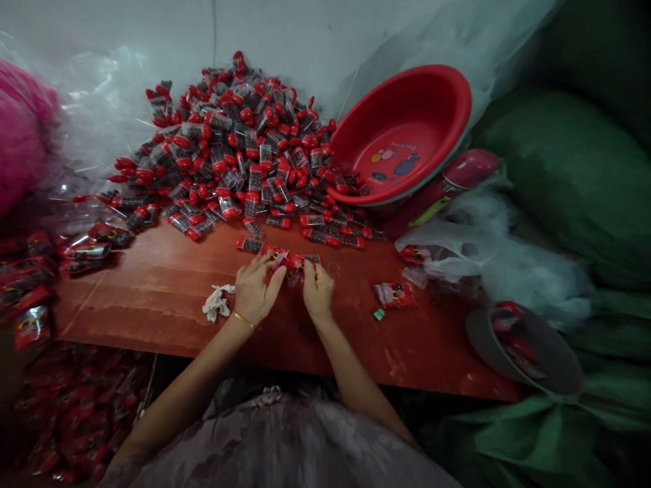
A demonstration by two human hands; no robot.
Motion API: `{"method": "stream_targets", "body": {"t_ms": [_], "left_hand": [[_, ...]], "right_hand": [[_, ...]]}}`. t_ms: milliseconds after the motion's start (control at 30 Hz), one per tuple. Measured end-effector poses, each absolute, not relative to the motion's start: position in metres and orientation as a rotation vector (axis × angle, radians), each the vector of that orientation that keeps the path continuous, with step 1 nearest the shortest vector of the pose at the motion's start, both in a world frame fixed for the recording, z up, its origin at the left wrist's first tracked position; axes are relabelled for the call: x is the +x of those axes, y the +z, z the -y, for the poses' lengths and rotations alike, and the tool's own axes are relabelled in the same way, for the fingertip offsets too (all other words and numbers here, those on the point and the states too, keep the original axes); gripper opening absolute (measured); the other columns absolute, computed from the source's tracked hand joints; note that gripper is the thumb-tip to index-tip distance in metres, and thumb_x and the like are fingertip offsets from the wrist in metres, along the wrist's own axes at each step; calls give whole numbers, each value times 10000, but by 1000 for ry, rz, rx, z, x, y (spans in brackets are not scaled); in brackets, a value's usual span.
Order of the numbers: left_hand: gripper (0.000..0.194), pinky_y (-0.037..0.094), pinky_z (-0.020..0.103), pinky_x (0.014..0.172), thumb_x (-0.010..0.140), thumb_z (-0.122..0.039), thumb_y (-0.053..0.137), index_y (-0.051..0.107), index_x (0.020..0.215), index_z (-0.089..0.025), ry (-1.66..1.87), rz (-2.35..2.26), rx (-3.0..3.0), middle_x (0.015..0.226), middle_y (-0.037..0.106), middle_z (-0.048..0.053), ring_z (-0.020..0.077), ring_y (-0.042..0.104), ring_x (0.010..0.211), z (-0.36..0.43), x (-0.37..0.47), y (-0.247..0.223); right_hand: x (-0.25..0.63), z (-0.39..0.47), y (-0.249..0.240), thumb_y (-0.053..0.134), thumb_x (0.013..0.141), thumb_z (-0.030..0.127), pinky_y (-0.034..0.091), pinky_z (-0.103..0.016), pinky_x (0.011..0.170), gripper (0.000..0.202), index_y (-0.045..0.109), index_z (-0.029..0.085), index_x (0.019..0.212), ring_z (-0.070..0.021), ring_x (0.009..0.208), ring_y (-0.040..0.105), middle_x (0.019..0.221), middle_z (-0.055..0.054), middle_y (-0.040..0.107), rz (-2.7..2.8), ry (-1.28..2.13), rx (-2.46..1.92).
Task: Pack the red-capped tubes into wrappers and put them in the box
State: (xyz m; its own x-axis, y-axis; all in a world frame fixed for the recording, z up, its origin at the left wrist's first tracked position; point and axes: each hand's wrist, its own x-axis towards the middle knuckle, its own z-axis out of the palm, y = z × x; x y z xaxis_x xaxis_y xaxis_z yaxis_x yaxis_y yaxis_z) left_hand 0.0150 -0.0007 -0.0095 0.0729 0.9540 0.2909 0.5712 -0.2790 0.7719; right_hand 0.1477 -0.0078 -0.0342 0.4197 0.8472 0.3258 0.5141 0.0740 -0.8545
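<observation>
My left hand (254,288), with a thin gold bracelet at its wrist, has its fingers over a small red printed packet (274,254) and its thumb against the near side. My right hand (318,293) is closed in a pinch at the packet's right end. A bit of clear plastic shows above its fingertips; whether it belongs to the packet I cannot tell. Just beyond my left fingers lies a clear, red-capped container (249,245) with dark contents. Behind both hands rises a big heap of similar red-capped containers (244,149).
A red basin (432,88) leans tilted at the heap's right, near a pink bottle (470,169). Clear plastic bags (529,264), another red packet (394,295) and a grey bowl (481,339) are rightward. A crumpled white cloth (218,303) and filled red packets (33,278) are leftward.
</observation>
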Motion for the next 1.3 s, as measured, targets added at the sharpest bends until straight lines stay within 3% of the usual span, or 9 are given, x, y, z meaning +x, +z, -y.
{"method": "stream_targets", "body": {"t_ms": [67, 133, 367, 433, 500, 600, 800, 1000, 1300], "left_hand": [[351, 457, 352, 843, 766, -450, 584, 700, 898, -146, 1083, -1386, 1570, 936, 708, 107, 241, 637, 909, 14, 19, -10], [351, 479, 289, 718, 706, -460, 642, 703, 822, -135, 1148, -1279, 1228, 784, 706, 67, 187, 634, 738, 21, 24, -13], [393, 444, 208, 550, 458, -419, 817, 672, 654, -112, 1225, -1122, 541, 572, 627, -4, 76, 522, 510, 19, 29, -10], [433, 438, 201, 505, 408, -416, 840, 667, 656, -106, 1171, -1131, 465, 574, 631, 4, 75, 526, 487, 16, 25, -6], [452, 440, 195, 480, 394, -413, 848, 661, 669, -107, 1124, -1131, 440, 602, 644, 14, 80, 544, 485, 13, 21, -4], [437, 459, 195, 484, 440, -411, 841, 647, 701, -118, 1080, -1113, 422, 642, 658, 21, 87, 573, 497, 9, 18, -4], [419, 480, 227, 501, 477, -411, 832, 605, 696, -135, 1002, -1091, 368, 630, 650, 14, 107, 585, 501, 10, 15, -1], [423, 477, 235, 504, 485, -408, 831, 627, 725, -126, 980, -1099, 419, 652, 661, 29, 108, 578, 499, 18, 14, 4], [443, 446, 198, 476, 482, -463, 807, 700, 730, -112, 926, -1115, 709, 664, 673, 39, 90, 565, 509, 29, 17, 4]], "right_hand": [[139, 19, -34, 402, 879, 407, 368, -235, 547, 338, 569, 180, 691, -127, 550, 489, 604, 1, 580, 1224, 455, -1537], [129, 29, -36, 401, 889, 385, 400, -236, 576, 308, 584, 181, 750, -132, 586, 518, 655, -5, 616, 1263, 521, -1492], [135, 29, -36, 318, 919, 401, 418, -260, 583, 410, 562, 193, 663, -150, 594, 513, 619, -15, 583, 1480, 567, -1445], [158, 13, -30, 331, 907, 371, 437, -313, 753, 366, 614, 189, 764, -188, 789, 557, 800, -55, 648, 1595, 542, -1418], [183, -5, -26, 478, 836, 338, 384, -386, 905, 267, 622, 168, 984, -242, 1001, 520, 1064, -102, 639, 1808, 414, -1482], [213, -23, -29, 571, 769, 266, 356, -450, 941, 445, 534, 145, 1196, -290, 1132, 456, 1256, -135, 555, 2124, 254, -1675], [222, -1, -46, 464, 855, 302, 414, -427, 849, 309, 592, 137, 1083, -269, 952, 573, 1064, -145, 657, 2060, 213, -1661], [208, 64, -22, 343, 918, 344, 463, -264, 582, 304, 598, 185, 968, -155, 582, 603, 674, -17, 663, 1560, 564, -1527], [193, 87, 8, 408, 878, 290, 442, -228, 574, 251, 633, 183, 849, -135, 614, 606, 706, -19, 667, 1814, 553, -1432]]}}
